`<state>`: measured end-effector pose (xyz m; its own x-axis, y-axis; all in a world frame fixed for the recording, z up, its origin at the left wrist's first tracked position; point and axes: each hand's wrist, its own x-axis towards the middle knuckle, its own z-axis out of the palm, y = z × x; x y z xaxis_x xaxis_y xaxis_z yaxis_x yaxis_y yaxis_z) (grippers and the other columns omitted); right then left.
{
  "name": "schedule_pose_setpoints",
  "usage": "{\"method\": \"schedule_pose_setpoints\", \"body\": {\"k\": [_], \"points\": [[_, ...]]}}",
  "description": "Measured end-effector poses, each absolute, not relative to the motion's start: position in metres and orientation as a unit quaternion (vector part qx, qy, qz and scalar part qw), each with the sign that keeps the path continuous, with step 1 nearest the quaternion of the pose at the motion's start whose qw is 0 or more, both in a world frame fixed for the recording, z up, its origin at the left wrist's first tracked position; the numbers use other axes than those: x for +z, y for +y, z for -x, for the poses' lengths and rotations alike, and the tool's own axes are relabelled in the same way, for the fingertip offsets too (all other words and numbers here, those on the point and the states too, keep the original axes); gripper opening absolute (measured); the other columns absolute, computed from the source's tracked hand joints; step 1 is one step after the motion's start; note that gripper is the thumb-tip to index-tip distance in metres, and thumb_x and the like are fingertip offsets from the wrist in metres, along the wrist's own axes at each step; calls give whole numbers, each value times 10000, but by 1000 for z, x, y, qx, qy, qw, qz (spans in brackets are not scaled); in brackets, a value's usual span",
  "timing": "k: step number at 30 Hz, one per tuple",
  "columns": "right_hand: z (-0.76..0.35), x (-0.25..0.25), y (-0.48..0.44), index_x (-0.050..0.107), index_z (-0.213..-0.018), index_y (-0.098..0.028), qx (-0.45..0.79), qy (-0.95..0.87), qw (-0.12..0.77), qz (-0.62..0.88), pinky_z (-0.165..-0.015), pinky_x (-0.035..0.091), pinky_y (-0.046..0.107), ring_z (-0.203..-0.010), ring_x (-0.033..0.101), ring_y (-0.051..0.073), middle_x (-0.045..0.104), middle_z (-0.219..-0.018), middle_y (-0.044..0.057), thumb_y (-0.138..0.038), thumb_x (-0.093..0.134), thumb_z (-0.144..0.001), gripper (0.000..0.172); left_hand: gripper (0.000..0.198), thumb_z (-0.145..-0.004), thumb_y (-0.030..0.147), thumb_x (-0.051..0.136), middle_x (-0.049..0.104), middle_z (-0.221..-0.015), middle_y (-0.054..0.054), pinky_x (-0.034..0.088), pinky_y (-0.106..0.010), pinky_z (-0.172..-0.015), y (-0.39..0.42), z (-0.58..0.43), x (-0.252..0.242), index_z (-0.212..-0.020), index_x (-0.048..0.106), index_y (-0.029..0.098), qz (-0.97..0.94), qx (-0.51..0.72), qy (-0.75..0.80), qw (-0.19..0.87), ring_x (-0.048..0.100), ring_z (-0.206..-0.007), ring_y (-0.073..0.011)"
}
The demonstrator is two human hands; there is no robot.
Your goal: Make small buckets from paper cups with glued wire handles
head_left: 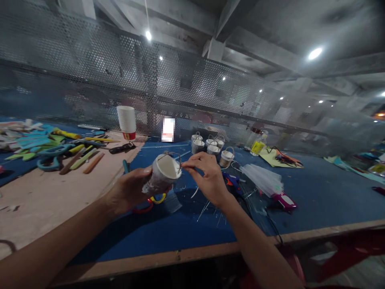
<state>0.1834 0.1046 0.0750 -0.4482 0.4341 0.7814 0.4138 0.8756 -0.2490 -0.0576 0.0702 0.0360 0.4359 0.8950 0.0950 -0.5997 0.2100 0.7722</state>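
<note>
The left hand (128,190) is wrapped around a rough, whitish-gray cup (159,178), holding it tilted above the blue part of the surface (186,245) with its pale inside turned up toward the camera. A thin, brownish handle (173,153) arches over the cup's mouth, and the right hand (207,174) has its thumb and forefinger pinched on the handle's end by the right side of the rim. Beneath the cup lie scissors (160,198) with red and yellow loops (their blades are hard to make out), and a blue-and-orange glue gun (231,180) rests just beyond the right wrist, with thin clear strands (204,210) scattered nearer the front edge. Past the hands, several small handled cups (197,146) stand upright in a cluster, the rightmost one a little nearer and browner at its base. To their right are a clear bottle (258,145) with a yellow label, a sheet of yellow paper (272,157) and a translucent plastic bag (263,176), whose near end meets a magenta object (285,201). On the left, a stack of white paper cups (126,118) stands on a pale board (72,192), near teal-handled scissors (49,162) and assorted sticks and pens. A perforated metal screen (192,88) runs behind everything.
</note>
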Motion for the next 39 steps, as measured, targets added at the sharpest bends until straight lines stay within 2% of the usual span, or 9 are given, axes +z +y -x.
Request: {"method": "schedule_pose_setpoints", "body": {"k": [7,16,23,34,39], "points": [[-184,76,103,702,-1013,-266,5,-854,459,244,-911,388,385,-992,651,181,712,-975,-3,-164,646,-960,128,409,-815,324,705,788,-1090,-134,579,-380,-913,71,59,35,-1163,749,114,-381,494,200,755,740,-961,-290],[-185,73,106,700,-1019,-271,-24,-862,441,249,-920,378,395,-982,642,185,704,-983,4,-196,626,-978,113,319,-805,328,716,800,-980,-120,582,-358,-871,68,57,38,-1044,785,128,-391,491,208,750,738,-861,-256],[-187,73,105,703,-1035,-262,-30,-866,432,249,-933,366,391,-983,623,179,691,-1002,8,-194,628,-977,116,322,-770,306,747,802,-944,-101,585,-374,-867,66,54,41,-1043,784,140,-381,507,226,739,730,-837,-242],[-186,75,105,699,-1041,-265,-22,-868,426,253,-934,373,388,-1000,627,183,699,-1001,12,-213,603,-994,119,326,-718,331,785,799,-889,-114,594,-389,-834,66,54,41,-963,808,119,-368,519,266,724,734,-808,-277],[-187,77,104,699,-1039,-268,-22,-871,420,255,-931,372,393,-996,631,185,703,-1006,12,-211,609,-990,117,304,-751,309,755,794,-903,-117,580,-402,-875,65,54,40,-978,801,113,-359,524,279,720,732,-833,-282]]}}
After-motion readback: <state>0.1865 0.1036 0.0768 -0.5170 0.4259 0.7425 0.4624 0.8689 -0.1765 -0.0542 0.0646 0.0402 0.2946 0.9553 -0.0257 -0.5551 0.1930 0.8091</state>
